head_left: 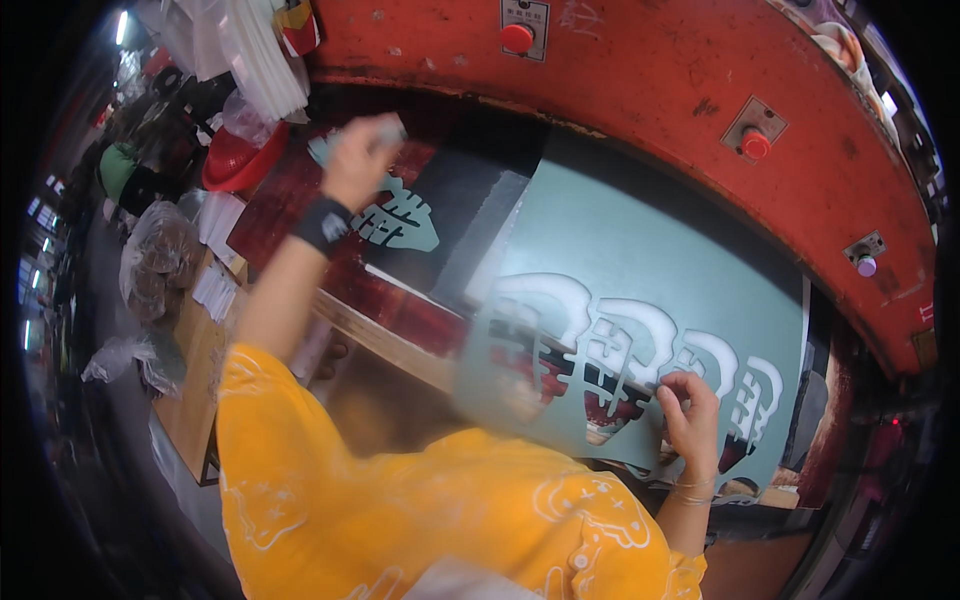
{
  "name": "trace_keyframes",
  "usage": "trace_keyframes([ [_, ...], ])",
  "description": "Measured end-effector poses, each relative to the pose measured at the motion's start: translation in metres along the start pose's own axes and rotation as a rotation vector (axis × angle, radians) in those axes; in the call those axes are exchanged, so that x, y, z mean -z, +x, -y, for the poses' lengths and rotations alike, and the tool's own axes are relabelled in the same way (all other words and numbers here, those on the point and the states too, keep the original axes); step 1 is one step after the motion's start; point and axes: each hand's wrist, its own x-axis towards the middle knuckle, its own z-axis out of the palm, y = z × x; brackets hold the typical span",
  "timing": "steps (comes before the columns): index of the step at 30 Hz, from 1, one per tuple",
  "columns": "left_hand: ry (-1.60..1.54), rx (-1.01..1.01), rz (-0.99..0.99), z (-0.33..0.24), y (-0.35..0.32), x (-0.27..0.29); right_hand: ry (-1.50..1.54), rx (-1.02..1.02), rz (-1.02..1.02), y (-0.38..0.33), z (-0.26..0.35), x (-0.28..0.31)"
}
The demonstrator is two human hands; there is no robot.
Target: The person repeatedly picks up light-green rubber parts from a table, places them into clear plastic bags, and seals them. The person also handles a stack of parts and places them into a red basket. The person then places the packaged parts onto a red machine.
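A large grey-green sheet (660,230) lies under the red machine beam, with a row of curved, slotted cutouts along its near part. My right hand (690,425) is at the sheet's near side, thumb and forefinger curled in on the strip between two cutouts. At the far left my left hand (360,160), a little blurred, is closed on a small grey-green cut piece (322,150) that sticks out past the fingers. Just below that hand, a slotted grey-green cut piece (400,220) rests on the dark red and black work surface. The sheet's near left corner is blurred.
The red machine beam (640,80) spans the far side, with red push buttons (516,38) on its face. A red basket (240,160) stands beyond the left end of the surface. Plastic bags (160,255) and a wooden table (190,370) are at the left.
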Motion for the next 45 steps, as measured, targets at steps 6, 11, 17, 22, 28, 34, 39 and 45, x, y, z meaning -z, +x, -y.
trace_keyframes([
  [6,-0.056,0.129,0.122,-0.065,-0.151,-0.032,0.161,-0.216,-0.194,-0.044,-0.083,0.083],
  [11,-0.79,0.707,0.549,-0.158,-0.195,-0.011,-0.251,-0.632,-0.451,-0.108,-0.176,0.158],
  [17,-0.438,0.403,0.28,-0.158,-0.132,-0.079,-0.076,-0.235,-0.652,-0.089,-0.214,0.166],
  [22,-0.019,0.166,0.324,-0.145,-0.101,-0.109,-0.468,-0.191,-0.502,-0.076,-0.195,0.179],
  [28,0.026,0.187,0.474,-0.172,-0.14,-0.069,0.033,-0.79,-0.065,-0.152,-0.194,0.208],
  [34,0.162,0.074,0.481,-0.182,-0.137,-0.062,-0.657,-0.256,-0.451,-0.101,-0.241,0.223],
  [39,0.172,0.082,0.484,-0.181,-0.137,-0.063,-0.549,-0.2,-0.473,-0.066,-0.273,0.23],
  [45,0.063,-0.072,0.459,-0.172,-0.135,-0.065,-0.28,-0.21,-0.48,-0.057,-0.265,0.245],
])
